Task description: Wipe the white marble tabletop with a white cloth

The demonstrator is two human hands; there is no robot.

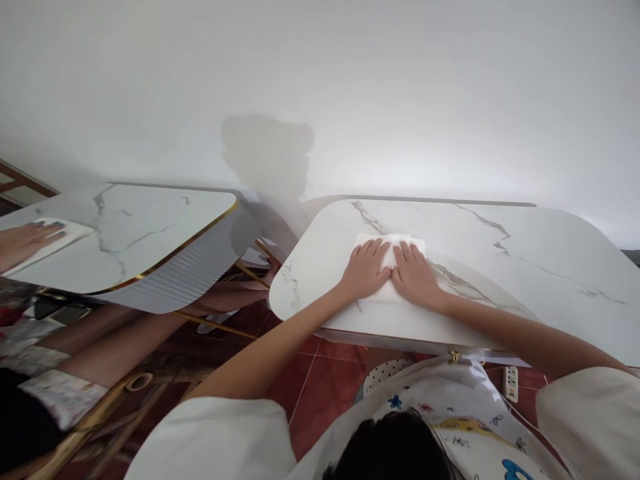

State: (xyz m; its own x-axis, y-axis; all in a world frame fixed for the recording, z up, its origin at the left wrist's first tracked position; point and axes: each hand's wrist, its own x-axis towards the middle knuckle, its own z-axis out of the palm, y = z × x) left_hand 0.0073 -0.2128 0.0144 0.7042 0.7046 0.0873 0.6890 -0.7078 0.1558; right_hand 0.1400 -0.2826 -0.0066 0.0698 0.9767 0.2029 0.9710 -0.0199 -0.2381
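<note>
A folded white cloth [391,241] lies on a white marble-patterned table [525,267], near its front left part. My left hand [365,269] rests flat on the cloth's left half, fingers spread a little. My right hand [415,274] lies flat on its right half, right beside the left hand. Both palms press down on the cloth; neither hand grips it.
A second marble table [150,233] with a gold rim stands to the left. Another person's hand [25,241] rests on a white cloth there, and their legs show below. A red tiled floor [325,387] and a power strip [511,383] lie under my table. A white wall is behind.
</note>
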